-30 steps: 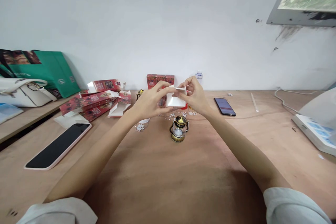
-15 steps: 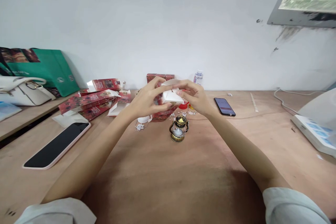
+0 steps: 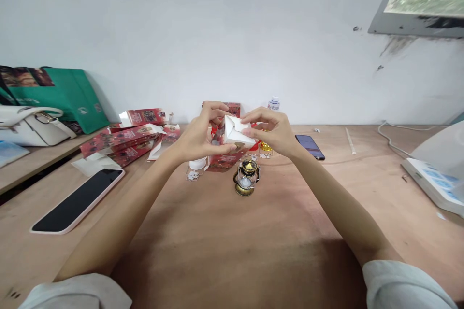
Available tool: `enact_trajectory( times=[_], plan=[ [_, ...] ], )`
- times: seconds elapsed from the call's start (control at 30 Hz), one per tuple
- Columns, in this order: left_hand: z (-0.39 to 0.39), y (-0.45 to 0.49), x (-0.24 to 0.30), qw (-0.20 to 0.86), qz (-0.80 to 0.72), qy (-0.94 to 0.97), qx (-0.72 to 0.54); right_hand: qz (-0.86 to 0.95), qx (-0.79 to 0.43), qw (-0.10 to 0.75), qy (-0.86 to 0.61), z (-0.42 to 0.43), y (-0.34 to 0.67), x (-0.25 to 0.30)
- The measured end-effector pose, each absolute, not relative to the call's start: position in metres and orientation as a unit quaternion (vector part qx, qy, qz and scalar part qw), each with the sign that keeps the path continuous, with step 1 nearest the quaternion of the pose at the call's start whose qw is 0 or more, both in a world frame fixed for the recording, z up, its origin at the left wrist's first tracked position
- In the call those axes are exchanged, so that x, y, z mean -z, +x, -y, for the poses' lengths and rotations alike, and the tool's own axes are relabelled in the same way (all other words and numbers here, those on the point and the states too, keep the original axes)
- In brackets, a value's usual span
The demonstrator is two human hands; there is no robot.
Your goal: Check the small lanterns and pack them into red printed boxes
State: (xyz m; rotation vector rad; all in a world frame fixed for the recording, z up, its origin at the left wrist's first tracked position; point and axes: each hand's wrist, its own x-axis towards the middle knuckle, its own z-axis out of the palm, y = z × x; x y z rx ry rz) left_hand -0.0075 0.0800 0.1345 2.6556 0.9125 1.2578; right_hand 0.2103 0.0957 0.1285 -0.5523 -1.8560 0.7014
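Observation:
Between my hands is a red printed cardboard box [image 3: 226, 160], held above the table with its white end flaps [image 3: 237, 130] toward me. My left hand [image 3: 199, 135] grips the box's left side, thumb along the near edge. The fingertips of my right hand [image 3: 270, 128] pinch the white flaps, which are folded inward. Just below the box, a small black and gold lantern [image 3: 246, 178] stands upright on the table. Behind my hands, a white-based lantern [image 3: 196, 166], red pieces and a gold-based lantern [image 3: 266, 146] are partly hidden.
Flattened red cartons [image 3: 123, 140] pile up at the left, near a pink-edged phone [image 3: 78, 201]. A second phone [image 3: 310, 147] lies to the right. At the back stand a bottle [image 3: 274, 103] and another red box [image 3: 234, 108]. A white handbag [image 3: 32, 125] and green bag [image 3: 72, 91] sit far left.
The raised end flap of the box has been folded down, and the end now looks shut. My right fingers have come down onto the flaps; the left hand keeps its grip.

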Motion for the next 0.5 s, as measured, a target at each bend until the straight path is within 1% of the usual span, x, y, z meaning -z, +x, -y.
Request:
enact_trajectory(
  times=[0.27,0.5],
  plan=[
    [-0.0793,-0.0089,-0.1334,0.069,-0.307,0.862,-0.398,0.756,-0.31,0.528,-0.233,-0.0963,0.208,-0.1269],
    [-0.0792,-0.0076,-0.1341,0.085,-0.292,0.86,-0.409,0.732,-0.3,0.562,-0.242,-0.0907,0.2027,-0.1254]
  ],
)
